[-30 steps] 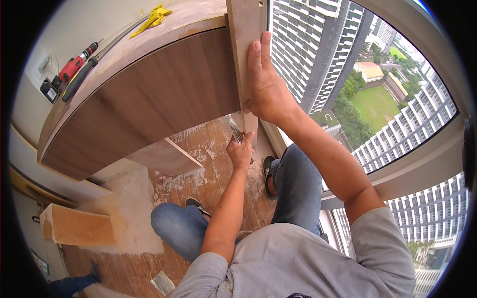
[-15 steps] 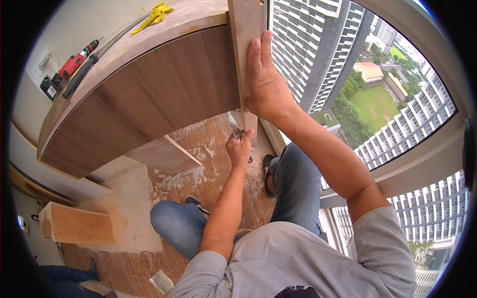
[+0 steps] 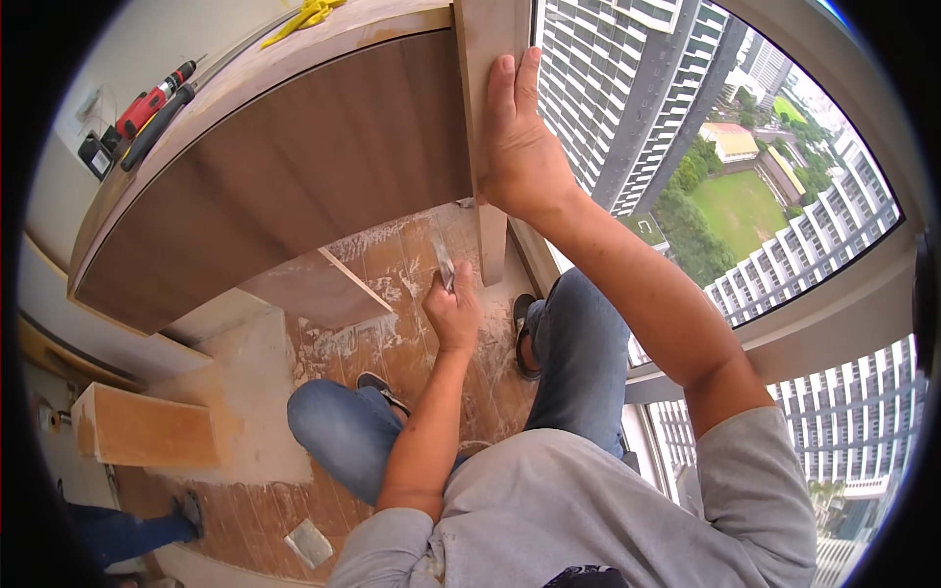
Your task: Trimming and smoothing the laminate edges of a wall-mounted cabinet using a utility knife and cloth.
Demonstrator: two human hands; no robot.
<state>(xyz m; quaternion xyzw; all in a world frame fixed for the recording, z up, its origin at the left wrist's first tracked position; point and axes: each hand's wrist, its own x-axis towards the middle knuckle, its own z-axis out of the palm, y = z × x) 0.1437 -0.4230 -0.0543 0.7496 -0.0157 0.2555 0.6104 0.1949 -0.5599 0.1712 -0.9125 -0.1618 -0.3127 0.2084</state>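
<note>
A pale upright board [image 3: 492, 250] stands between the curved wood-grain panel [image 3: 284, 167] and the window. My right hand [image 3: 529, 162] lies against its upper part, fingers stretched upward along the face. Low down and left of the board's bottom end, my left hand [image 3: 453, 312] is closed around a putty knife [image 3: 446, 265]. Its flat grey blade points up and away, apart from the board. The fist hides the handle.
A red cordless drill [image 3: 147, 110] and a black-and-yellow hand tool [image 3: 157, 127] rest on the counter's left end, a yellow cloth [image 3: 304, 18] farther back. A large window [image 3: 725, 196] borders the right. An orange-brown box [image 3: 147, 426] and another person's leg [image 3: 132, 534] are at lower left.
My left hand has drawn the putty knife leftward and slightly down, away from the board's lower end. My right hand stays on the board. The other person's leg has shifted at lower left.
</note>
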